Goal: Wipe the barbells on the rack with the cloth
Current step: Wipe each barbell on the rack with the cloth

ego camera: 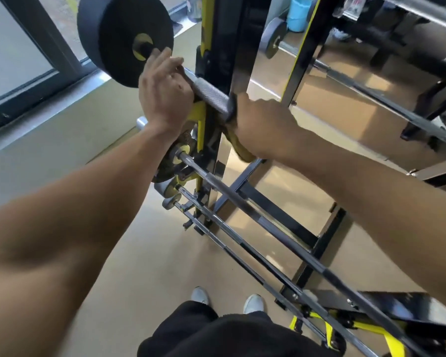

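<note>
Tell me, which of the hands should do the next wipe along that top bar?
Likely the right hand: it grips the yellow cloth around the bar, while the left hand steadies it.

left hand [165, 91] grips top barbell [211, 95] | right hand [263, 127] wraps cloth [238, 145] round it

Tan floor [144, 253], glass door [13, 55] at left, what may be a mirror [371, 99] behind

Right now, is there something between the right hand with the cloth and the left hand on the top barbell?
Nothing visible: only bare knurled shaft lies between the right hand gripping the cloth and the left hand.
</note>
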